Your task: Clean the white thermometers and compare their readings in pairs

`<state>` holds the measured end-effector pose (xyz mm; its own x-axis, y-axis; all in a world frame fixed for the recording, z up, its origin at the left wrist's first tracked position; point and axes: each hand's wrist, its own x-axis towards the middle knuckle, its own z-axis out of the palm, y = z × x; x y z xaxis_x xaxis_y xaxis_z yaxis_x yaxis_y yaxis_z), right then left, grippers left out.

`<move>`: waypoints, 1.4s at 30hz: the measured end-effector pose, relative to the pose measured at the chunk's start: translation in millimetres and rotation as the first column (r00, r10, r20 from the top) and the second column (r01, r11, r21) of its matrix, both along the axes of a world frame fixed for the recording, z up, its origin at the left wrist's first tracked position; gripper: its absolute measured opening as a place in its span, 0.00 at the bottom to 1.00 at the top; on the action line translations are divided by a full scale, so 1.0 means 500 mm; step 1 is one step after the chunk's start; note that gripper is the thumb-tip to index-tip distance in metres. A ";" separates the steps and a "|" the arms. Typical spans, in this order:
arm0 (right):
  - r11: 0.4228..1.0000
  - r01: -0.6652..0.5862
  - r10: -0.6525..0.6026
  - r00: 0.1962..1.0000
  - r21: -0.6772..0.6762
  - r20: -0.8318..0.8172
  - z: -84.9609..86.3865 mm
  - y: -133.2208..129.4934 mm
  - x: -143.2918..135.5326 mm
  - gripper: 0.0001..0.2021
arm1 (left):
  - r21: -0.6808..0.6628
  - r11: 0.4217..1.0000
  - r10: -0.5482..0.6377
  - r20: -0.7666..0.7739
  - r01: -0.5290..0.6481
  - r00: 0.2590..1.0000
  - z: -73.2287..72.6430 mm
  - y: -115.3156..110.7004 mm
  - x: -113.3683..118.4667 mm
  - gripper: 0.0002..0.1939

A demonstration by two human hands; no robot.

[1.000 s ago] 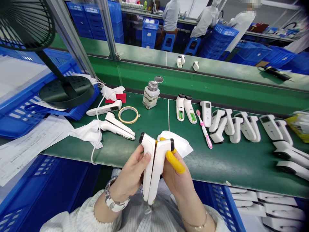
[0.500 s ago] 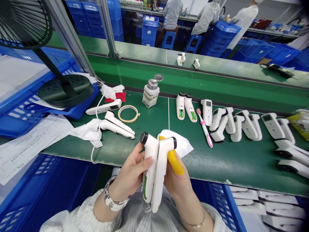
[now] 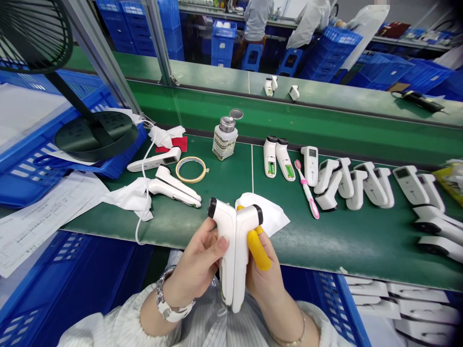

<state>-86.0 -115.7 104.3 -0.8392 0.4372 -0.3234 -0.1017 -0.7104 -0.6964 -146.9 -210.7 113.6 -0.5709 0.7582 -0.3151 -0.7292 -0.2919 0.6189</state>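
Note:
Two white infrared thermometers with black tips are held upright, back to back, above the bench's front edge. My left hand [image 3: 202,262] is closed around the left thermometer [image 3: 224,231], its thumb pressed on the casing. Around the right thermometer [image 3: 243,241] is my right hand [image 3: 264,270], also closed, with yellow finger cots [image 3: 258,250] on it. The two casings touch along their length. Behind them a white cloth [image 3: 269,214] lies on the green bench [image 3: 202,226]. Further left lies a pair of thermometers [image 3: 177,185] beside a roll of tape [image 3: 191,170].
A pump bottle [image 3: 224,140] with a raised lid stands at the back. Several thermometers [image 3: 369,183] and a pink toothbrush [image 3: 307,190] lie to the right. On the left are a white cable [image 3: 143,193], papers [image 3: 47,217] and a fan [image 3: 96,135]. Blue crates [image 3: 325,303] sit below the bench.
The two thermometers have turned slightly in my hands; their lower ends are now more level, and the green strip on the left one is mostly out of sight.

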 end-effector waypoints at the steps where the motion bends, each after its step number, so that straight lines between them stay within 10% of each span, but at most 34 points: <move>1: 1.000 0.012 -0.012 1.000 0.007 0.003 -0.001 -0.002 0.001 0.11 | 0.003 1.000 0.006 -0.009 -0.006 1.000 0.001 0.000 0.001 0.20; 22: 0.993 -0.020 0.023 0.999 0.120 -0.026 -0.003 0.059 -0.028 0.13 | -0.048 0.999 -0.025 -0.100 0.020 0.995 -0.003 0.008 -0.026 0.20; 27: 0.971 -0.210 0.214 0.977 0.117 -0.020 0.010 0.083 -0.027 0.20 | -0.120 0.992 0.040 -0.067 -0.048 0.997 -0.004 0.006 -0.028 0.18; 42: 0.945 -0.232 0.243 0.970 0.230 -0.022 -0.009 0.101 -0.031 0.18 | -0.063 0.988 -0.143 -0.038 0.141 0.989 -0.018 -0.003 -0.037 0.20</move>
